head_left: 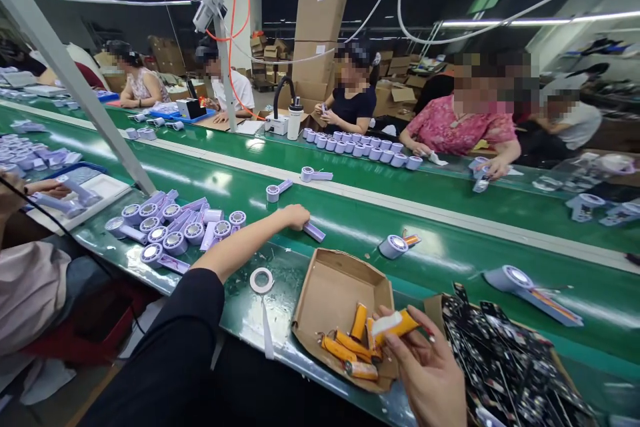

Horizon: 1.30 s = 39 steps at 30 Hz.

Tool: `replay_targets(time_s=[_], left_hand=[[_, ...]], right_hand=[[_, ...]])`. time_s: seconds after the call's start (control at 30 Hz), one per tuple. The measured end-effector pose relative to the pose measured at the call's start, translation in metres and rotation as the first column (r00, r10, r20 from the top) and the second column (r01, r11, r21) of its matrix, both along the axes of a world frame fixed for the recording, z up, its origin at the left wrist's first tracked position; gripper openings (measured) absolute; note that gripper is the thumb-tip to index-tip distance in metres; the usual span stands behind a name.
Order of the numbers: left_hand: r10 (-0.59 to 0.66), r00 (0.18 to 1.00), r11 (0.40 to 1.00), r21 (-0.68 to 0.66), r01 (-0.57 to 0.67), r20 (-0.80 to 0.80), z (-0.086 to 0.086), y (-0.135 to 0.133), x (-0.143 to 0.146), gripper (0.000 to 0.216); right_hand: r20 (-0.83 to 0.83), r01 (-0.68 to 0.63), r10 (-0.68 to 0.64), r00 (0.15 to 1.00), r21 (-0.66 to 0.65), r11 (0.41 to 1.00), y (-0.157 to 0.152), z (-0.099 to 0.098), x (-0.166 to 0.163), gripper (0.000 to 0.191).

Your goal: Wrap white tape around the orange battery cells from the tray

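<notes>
My left hand [295,217] reaches out over the green belt, its fingers closed around the head end of a lilac handheld fan body [314,232]. Only the fan's handle shows, sticking out to the right. In my right hand [431,368] is an orange cylindrical battery [407,323] with a white strip on it, pinched between thumb and fingers. Below that battery stands an open cardboard box [345,273] with several more orange batteries [350,347] in it. A roll of white tape [261,281], its loose end hanging down, lies left of the box.
Several lilac fan bodies [175,241] are heaped at the left. A box of black circuit boards [510,353] stands right of my right hand. More fan bodies [395,246] lie on the belt [350,213]. A metal post [75,67] rises at the left. Co-workers sit across the belt.
</notes>
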<state>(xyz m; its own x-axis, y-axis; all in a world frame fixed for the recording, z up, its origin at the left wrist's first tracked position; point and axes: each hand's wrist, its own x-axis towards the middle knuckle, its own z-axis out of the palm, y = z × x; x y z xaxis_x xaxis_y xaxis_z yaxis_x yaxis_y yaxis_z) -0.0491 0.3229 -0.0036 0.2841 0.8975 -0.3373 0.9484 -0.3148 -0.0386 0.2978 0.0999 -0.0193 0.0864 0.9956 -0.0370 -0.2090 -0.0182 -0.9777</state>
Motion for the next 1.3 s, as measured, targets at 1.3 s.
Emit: replay_targets(time_s=[1.3], left_hand=[[0.098,0.864,0.977,0.119,-0.179,0.494,0.006,0.007,0.032,0.025]], right_hand=[[0.917,-0.640,0.319,-0.240,-0.396,0.658,0.233,0.048,-0.140,0.042]])
